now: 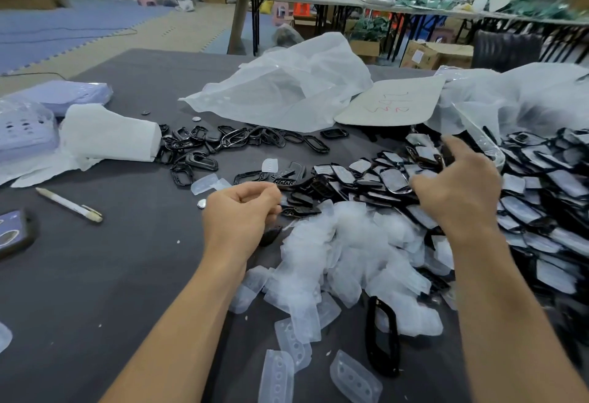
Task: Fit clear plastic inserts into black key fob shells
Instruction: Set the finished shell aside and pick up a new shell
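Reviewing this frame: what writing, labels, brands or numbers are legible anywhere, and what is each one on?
Nothing in this frame can be read with certainty.
Red handwritten marks on the white card: the strokes are visible but not legible.
Pale label on the cardboard box behind the table: too small and blurred to read.
Pen: no print can be made out.

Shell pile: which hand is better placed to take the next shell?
Right. The right hand hovers, fingers spread, directly over the shell pile; the left hand is curled beside the inserts, farther from it.
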A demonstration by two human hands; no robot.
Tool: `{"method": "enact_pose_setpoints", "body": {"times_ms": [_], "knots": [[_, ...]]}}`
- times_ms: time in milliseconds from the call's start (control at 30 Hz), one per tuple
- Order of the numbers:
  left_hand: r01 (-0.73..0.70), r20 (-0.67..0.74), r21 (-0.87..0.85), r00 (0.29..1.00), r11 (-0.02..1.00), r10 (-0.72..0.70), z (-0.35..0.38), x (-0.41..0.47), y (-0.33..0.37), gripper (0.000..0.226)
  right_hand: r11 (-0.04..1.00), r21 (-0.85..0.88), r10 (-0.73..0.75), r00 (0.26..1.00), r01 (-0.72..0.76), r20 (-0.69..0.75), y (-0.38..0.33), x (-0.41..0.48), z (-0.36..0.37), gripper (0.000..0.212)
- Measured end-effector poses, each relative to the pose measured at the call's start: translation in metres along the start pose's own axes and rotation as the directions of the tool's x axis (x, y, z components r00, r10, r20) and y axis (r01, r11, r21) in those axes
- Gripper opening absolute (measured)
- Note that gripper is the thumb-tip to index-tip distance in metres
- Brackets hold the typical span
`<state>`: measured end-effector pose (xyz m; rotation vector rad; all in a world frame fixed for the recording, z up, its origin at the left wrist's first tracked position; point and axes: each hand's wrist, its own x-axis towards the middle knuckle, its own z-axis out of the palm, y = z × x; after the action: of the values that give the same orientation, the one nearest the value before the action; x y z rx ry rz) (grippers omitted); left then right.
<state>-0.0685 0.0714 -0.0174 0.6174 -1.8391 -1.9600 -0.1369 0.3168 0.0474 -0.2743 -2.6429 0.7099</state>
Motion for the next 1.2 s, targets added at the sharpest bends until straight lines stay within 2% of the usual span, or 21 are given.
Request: {"method": "enact_pose_setpoints", "body": {"times_ms": [67, 100, 233, 333, 400, 500, 600, 700, 800, 867, 967, 1067, 1133, 1200], "knots": [[-0.112, -0.055, 0.2, 0.991, 0.973, 0.125, -0.002, 0.0, -0.001, 0.019, 0.997, 0.076, -0.028, 0.999, 0.031, -0.043, -0.007, -0.011, 0.009, 0.068], [-0.163, -0.034, 0.312, 0.983, 0.936, 0.183, -0.004, -0.001, -0.001, 0.021, 0.991, 0.113, -0.07, 0.997, 0.073, -0.031, -0.013, -0.019, 0.017, 0.063], [-0.347, 0.203, 0.605, 0.938, 0.717, 0.282, 0.0, -0.001, -0.007, 0.042, 0.942, 0.244, -0.272, 0.949, 0.229, 0.161, -0.035, -0.057, 0.056, 0.048], [-0.447, 0.327, 0.695, 0.894, 0.564, 0.305, 0.004, 0.005, -0.011, 0.046, 0.92, 0.262, -0.365, 0.881, 0.292, 0.301, -0.043, -0.071, 0.076, 0.051], [-0.494, 0.391, 0.711, 0.869, 0.501, 0.303, 0.005, 0.006, -0.013, 0.044, 0.906, 0.259, -0.415, 0.828, 0.336, 0.377, -0.047, -0.075, 0.083, 0.058], [-0.441, 0.302, 0.731, 0.893, 0.521, 0.333, 0.004, 0.007, -0.013, 0.037, 0.859, 0.165, -0.506, 0.756, 0.485, 0.416, -0.048, -0.08, 0.091, 0.054], [-0.352, 0.194, 0.776, 0.923, 0.524, 0.333, 0.003, 0.008, -0.012, 0.033, 0.879, 0.211, -0.475, 0.818, 0.427, 0.323, -0.048, -0.08, 0.091, 0.033], [-0.307, 0.14, 0.796, 0.932, 0.522, 0.335, 0.002, 0.009, -0.011, 0.029, 0.887, 0.234, -0.451, 0.852, 0.397, 0.265, -0.051, -0.08, 0.087, 0.023], [-0.305, 0.101, 0.813, 0.913, 0.495, 0.396, -0.001, 0.011, -0.012, 0.028, 0.872, 0.326, -0.43, 0.889, 0.365, 0.156, -0.052, -0.082, 0.082, 0.015], [-0.357, 0.128, 0.819, 0.877, 0.449, 0.463, 0.001, 0.01, -0.014, 0.028, 0.856, 0.411, -0.378, 0.922, 0.313, 0.085, -0.052, -0.083, 0.078, 0.014], [-0.483, 0.184, 0.75, 0.808, 0.451, 0.56, 0.006, 0.004, -0.013, 0.036, 0.836, 0.503, -0.259, 0.966, 0.218, 0.012, -0.049, -0.079, 0.074, 0.011], [-0.515, 0.345, 0.732, 0.845, 0.447, 0.409, 0.012, 0.0, -0.015, 0.045, 0.818, 0.563, -0.134, 0.991, 0.119, -0.015, -0.043, -0.071, 0.072, 0.012], [-0.519, 0.419, 0.774, 0.849, 0.361, 0.322, 0.014, 0.005, -0.017, 0.034, 0.803, 0.59, -0.106, 0.994, 0.086, 0.0, -0.042, -0.068, 0.072, 0.014], [-0.522, 0.39, 0.77, 0.841, 0.368, 0.375, 0.016, 0.01, -0.014, 0.027, 0.756, 0.65, -0.11, 0.994, 0.074, 0.014, -0.042, -0.069, 0.07, 0.016]]}}
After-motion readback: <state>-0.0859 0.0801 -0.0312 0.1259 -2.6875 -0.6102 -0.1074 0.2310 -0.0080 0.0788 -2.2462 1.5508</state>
